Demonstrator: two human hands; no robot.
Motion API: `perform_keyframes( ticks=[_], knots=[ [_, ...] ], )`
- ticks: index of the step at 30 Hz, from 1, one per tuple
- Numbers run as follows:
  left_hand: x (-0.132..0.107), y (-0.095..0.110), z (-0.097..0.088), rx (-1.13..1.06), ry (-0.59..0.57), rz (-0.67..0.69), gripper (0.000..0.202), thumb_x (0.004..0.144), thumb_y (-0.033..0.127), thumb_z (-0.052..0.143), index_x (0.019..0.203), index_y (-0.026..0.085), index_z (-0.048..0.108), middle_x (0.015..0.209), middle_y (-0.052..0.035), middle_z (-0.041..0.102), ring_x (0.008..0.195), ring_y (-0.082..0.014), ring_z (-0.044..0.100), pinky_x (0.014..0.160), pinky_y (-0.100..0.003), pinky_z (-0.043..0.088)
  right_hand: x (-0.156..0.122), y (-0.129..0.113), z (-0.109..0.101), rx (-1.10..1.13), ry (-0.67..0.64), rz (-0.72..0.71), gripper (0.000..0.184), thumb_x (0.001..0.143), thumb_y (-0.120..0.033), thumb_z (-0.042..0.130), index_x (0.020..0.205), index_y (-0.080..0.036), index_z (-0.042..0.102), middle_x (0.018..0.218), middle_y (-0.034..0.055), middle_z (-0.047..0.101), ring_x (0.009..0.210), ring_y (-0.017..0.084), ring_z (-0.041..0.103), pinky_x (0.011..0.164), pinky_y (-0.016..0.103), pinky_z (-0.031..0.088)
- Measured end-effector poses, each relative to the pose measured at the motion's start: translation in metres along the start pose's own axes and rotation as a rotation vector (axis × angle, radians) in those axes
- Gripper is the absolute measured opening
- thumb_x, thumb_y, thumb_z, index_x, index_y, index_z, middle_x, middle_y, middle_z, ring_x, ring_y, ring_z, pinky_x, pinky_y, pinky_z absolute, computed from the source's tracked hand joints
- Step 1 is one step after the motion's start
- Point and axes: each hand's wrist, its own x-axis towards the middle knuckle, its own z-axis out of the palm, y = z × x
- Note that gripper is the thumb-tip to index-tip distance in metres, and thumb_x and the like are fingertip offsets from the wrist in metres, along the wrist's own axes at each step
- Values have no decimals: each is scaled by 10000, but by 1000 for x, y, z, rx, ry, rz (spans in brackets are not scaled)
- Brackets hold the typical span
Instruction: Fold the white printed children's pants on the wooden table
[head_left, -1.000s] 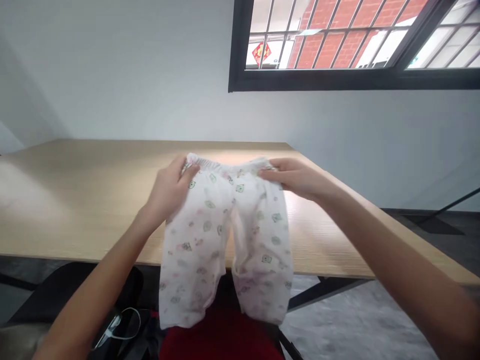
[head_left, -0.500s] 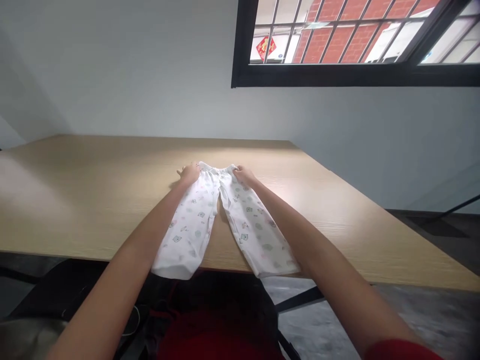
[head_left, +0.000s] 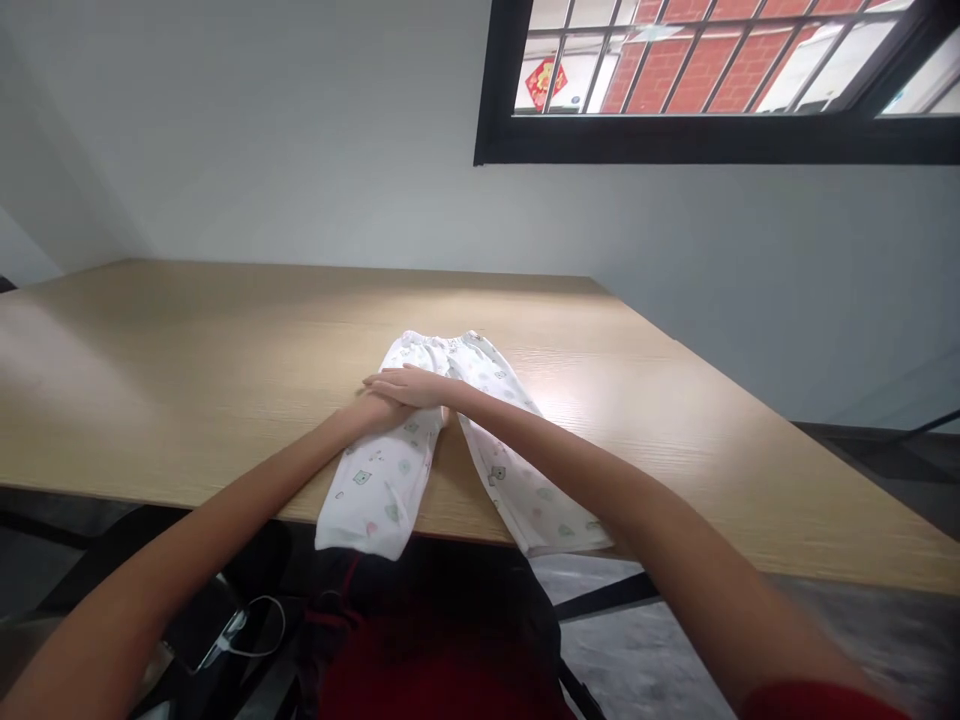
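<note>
Small white baby trousers point(head_left: 480, 375) with a pastel print lie flat on the wooden table point(head_left: 187, 360), waistband away from me, both legs spread and their cuffs hanging over the near edge. My right hand point(head_left: 409, 385) lies flat, fingers stretched out, across the upper part of the left trouser leg. My left hand point(head_left: 375, 410) sits just under it on the same leg, mostly covered by the right hand, so its fingers barely show.
The table runs wide to the left and right, with a white wall behind and a dark-framed window point(head_left: 712, 140) at the upper right. Below the near edge are a dark chair or bag with a white cable point(head_left: 247, 640) and something red point(head_left: 442, 670).
The trousers went from held up in the air to laid flat on the table. Both hands left the waistband and came together on the left trouser leg.
</note>
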Motion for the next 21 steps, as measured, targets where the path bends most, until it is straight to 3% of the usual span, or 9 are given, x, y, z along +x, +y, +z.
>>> perform_keyframes(
  ticks=[2,4,7,9,11,13,16,19,21],
  knots=[
    [-31,9,3,-3,-77,126,381,910,317,373,1284,259,413,1362,-16,407,1253,-234,360,1026,-439,324,16,18,3,-91,-47,19,420,950,-348,235,1296,-222,438,1338,37,407,1218,234,363,1020,433,247],
    [-76,19,4,4,-148,267,452,925,330,313,1370,285,252,1422,23,301,1319,-200,247,1086,-419,230,25,41,4,-190,-8,73,451,945,-368,252,1359,-216,348,1409,32,289,1287,242,247,1048,452,185],
    [-144,35,0,43,-118,298,525,934,328,291,1409,265,76,1445,8,226,1333,-182,204,1098,-391,215,31,64,4,-230,55,154,483,940,-374,254,1392,-205,285,1434,15,225,1321,232,158,1076,440,119],
    [-172,43,-7,45,-99,255,515,931,314,312,1406,263,120,1425,5,280,1311,-178,267,1081,-364,263,32,66,1,-157,58,170,479,933,-374,272,1382,-212,314,1430,5,235,1322,229,160,1084,420,119],
    [-176,48,-19,10,-114,192,430,935,314,293,1363,268,281,1360,9,405,1242,-172,393,1025,-330,351,26,62,-6,33,70,195,470,923,-415,295,1350,-239,380,1418,-4,264,1308,244,207,1074,415,173],
    [-155,53,-33,-46,-123,113,382,940,334,252,1267,266,438,1247,4,535,1124,-170,515,926,-303,437,11,57,-19,229,91,236,470,908,-478,312,1302,-263,451,1382,-4,337,1261,254,311,1035,407,266],
    [-83,63,-46,-91,-91,118,396,926,377,257,1201,227,499,1196,-29,570,1074,-195,540,880,-316,449,-33,52,-44,375,145,223,455,906,-496,310,1235,-270,527,1305,-10,448,1202,228,398,1007,373,312],
    [8,79,-39,-78,-172,180,429,917,363,248,1226,145,451,1265,-89,498,1137,-227,480,928,-340,403,-84,48,-68,423,159,213,411,910,-462,330,1180,-269,573,1274,-21,481,1199,209,398,1022,357,284],
    [54,91,-22,-81,-223,178,465,913,341,236,1254,67,393,1296,-159,445,1108,-245,499,911,-340,408,-109,47,-75,380,151,313,410,908,-464,341,1174,-263,580,1218,1,531,1135,220,459,998,371,311]
  ],
)
